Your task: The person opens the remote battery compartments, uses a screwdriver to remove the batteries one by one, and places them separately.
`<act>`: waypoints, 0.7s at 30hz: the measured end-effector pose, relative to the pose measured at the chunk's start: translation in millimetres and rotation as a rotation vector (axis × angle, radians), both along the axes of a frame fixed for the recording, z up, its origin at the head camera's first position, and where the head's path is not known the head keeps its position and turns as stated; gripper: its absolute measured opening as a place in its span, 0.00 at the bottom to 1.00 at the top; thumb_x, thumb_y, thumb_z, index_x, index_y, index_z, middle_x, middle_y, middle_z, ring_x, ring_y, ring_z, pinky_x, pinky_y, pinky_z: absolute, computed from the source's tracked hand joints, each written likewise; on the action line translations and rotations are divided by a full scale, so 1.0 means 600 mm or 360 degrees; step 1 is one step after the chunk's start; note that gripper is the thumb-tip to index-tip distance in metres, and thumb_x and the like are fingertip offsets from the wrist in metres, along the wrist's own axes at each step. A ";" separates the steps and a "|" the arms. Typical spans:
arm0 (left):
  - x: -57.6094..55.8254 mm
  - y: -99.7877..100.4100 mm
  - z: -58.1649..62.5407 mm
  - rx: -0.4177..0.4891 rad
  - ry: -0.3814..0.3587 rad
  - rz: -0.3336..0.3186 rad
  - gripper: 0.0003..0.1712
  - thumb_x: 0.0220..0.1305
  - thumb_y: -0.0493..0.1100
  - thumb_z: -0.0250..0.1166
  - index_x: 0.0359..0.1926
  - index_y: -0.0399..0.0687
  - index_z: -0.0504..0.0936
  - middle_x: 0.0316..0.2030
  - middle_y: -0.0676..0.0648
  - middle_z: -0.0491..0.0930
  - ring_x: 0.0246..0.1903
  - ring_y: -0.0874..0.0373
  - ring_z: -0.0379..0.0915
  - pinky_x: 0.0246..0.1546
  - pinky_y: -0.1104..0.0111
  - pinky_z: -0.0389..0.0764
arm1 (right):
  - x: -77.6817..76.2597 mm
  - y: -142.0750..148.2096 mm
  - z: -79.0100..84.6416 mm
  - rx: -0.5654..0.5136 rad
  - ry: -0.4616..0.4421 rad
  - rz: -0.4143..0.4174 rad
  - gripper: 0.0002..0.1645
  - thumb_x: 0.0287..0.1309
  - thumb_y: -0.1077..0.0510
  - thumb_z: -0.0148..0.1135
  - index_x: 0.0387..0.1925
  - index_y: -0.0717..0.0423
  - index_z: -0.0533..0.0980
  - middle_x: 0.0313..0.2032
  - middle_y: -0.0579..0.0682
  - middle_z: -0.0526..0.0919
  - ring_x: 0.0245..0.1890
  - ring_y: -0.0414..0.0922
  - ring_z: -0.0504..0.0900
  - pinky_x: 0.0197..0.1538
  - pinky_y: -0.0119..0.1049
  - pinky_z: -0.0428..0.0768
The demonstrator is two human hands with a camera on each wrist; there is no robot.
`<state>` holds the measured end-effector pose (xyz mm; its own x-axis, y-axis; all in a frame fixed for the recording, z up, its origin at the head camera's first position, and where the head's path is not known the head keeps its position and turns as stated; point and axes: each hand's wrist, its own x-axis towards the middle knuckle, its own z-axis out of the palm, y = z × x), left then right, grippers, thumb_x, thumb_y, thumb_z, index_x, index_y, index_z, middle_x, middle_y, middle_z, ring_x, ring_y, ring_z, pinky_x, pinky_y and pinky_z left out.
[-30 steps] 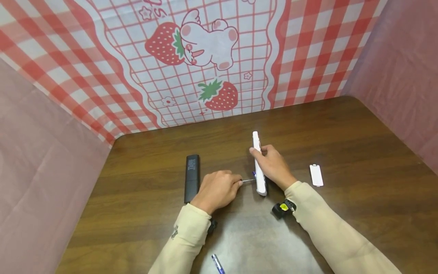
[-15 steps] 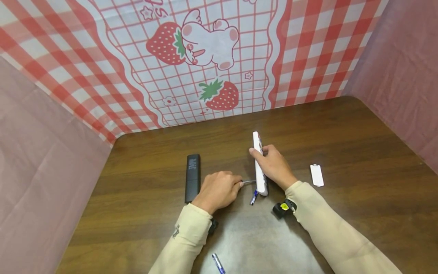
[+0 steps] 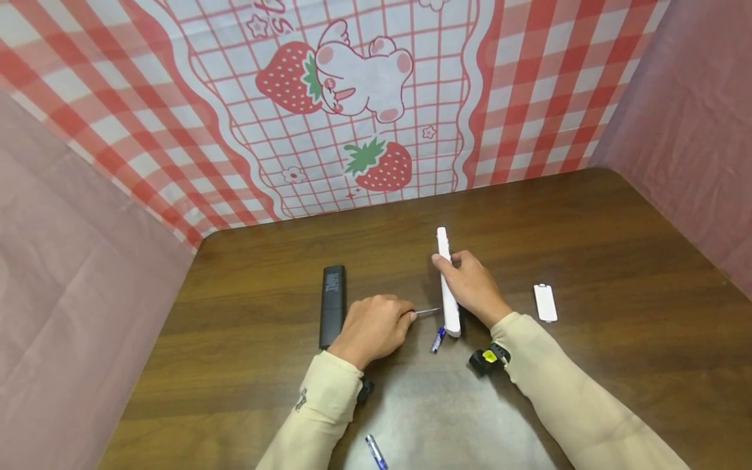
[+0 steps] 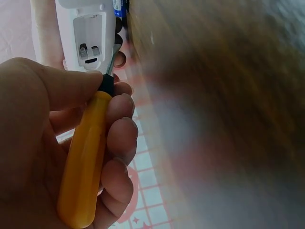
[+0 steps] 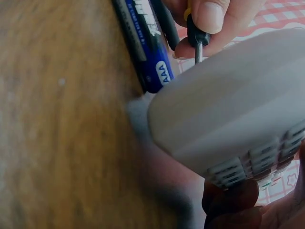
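Observation:
My right hand [image 3: 474, 286] grips a white remote control [image 3: 449, 308] tilted up on its long edge, thumb on the near side. Its open battery bay [image 4: 90, 36] faces left, with metal contacts showing inside. My left hand [image 3: 377, 326] holds a screwdriver [image 4: 85, 157] by its yellow handle, fingers curled round it. The flat metal tip [image 4: 114, 55] points at the remote, close beside the bay in the left wrist view. A blue AAA battery [image 3: 438, 340] lies on the table by the remote's near end; its lettering shows in the right wrist view.
A black remote [image 3: 332, 303] lies face down left of the left hand. The white battery cover [image 3: 545, 303] is to the right of the right hand. Another blue battery [image 3: 376, 452] lies at the near edge of view. A checked strawberry cloth [image 3: 382, 98] hangs behind the wooden table [image 3: 247, 326].
A battery has come out of the white remote and dropped onto the table beside its near end. The screwdriver tip has drawn slightly back from the remote. Both hands stay nearly in place.

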<state>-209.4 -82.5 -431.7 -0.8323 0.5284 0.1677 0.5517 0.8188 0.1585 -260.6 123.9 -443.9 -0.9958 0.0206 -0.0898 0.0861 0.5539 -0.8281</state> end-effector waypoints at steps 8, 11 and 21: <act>0.003 -0.003 0.001 0.0020 0.0024 0.0026 0.11 0.71 0.50 0.61 0.44 0.57 0.89 0.36 0.56 0.86 0.36 0.58 0.83 0.31 0.58 0.81 | 0.002 0.000 0.001 0.0004 -0.0001 0.0005 0.45 0.69 0.31 0.47 0.62 0.68 0.68 0.53 0.66 0.78 0.49 0.57 0.77 0.53 0.52 0.73; 0.004 -0.003 0.003 0.0027 0.0034 0.0039 0.11 0.71 0.51 0.61 0.43 0.58 0.89 0.36 0.57 0.86 0.35 0.59 0.83 0.30 0.59 0.80 | 0.002 0.000 0.002 0.0007 -0.0006 0.0002 0.45 0.69 0.30 0.47 0.63 0.68 0.68 0.54 0.66 0.77 0.49 0.58 0.77 0.54 0.52 0.73; 0.004 -0.010 0.005 0.0055 0.0109 0.0129 0.12 0.71 0.52 0.60 0.41 0.59 0.90 0.37 0.58 0.86 0.35 0.61 0.83 0.30 0.61 0.80 | 0.002 0.000 0.002 0.0026 0.0032 0.0002 0.44 0.69 0.32 0.47 0.61 0.69 0.69 0.53 0.67 0.78 0.49 0.58 0.78 0.54 0.53 0.73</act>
